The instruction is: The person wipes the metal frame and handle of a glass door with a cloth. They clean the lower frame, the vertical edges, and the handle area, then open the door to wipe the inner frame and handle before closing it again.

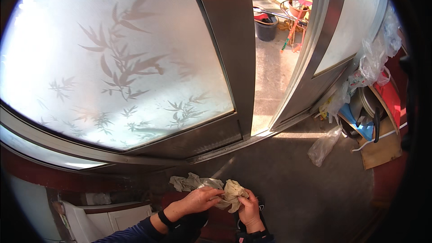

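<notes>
A crumpled cream cloth [233, 192] is held between my two hands, low in the middle of the view. My right hand [249, 209] pinches its right side between thumb and fingers. From the left, my left hand [202, 200] reaches to the cloth with its fingertips at the cloth's left edge; whether they grip it I cannot tell. Just beyond my left hand lies a crumpled greyish cloth [192, 181], partly hidden by that hand. A black band circles my left wrist.
A metal-framed door with frosted bamboo-patterned glass [135, 64] stands ahead, beside an opening to a sunlit yard with a dark bucket [266, 30] and potted plant [298, 8]. At right are plastic bags [371, 60], a lidded pot [366, 101] and cardboard [381, 150]. A white cabinet [130, 217] stands lower left.
</notes>
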`<state>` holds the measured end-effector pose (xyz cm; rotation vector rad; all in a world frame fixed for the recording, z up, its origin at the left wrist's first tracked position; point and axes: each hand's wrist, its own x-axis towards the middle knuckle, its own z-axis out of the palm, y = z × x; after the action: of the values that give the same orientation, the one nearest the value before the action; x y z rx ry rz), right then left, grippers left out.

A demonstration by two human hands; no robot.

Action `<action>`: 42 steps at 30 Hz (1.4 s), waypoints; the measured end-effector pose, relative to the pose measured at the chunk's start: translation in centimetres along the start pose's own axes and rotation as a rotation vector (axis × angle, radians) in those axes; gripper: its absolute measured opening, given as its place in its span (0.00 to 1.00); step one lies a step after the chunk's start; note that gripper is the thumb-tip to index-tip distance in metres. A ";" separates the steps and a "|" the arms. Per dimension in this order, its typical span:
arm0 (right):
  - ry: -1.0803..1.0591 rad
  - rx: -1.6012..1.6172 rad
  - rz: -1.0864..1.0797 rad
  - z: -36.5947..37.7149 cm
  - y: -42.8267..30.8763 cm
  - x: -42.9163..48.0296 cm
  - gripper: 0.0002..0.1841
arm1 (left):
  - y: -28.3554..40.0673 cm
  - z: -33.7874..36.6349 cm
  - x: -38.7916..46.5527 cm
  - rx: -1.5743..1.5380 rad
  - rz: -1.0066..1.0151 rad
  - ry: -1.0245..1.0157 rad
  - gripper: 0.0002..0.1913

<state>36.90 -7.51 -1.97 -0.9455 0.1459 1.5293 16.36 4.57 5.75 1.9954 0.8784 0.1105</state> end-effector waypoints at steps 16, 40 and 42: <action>-0.145 -0.158 -0.294 19.5 -24.8 -21.2 0.21 | 26.8 -27.8 -14.8 0.125 -0.033 0.297 0.17; 0.448 -1.188 -0.451 8.3 -44.4 -57.5 0.15 | 28.7 -7.3 -56.4 -1.030 -1.166 -1.190 0.30; 0.391 -0.857 -0.369 12.7 -47.8 -55.8 0.16 | 30.5 -13.6 -52.7 -0.959 -1.151 -1.335 0.31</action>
<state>66.88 -32.44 61.54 -1.8302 -0.4243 1.0276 -11.74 -28.12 50.83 0.2203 0.6604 -1.0956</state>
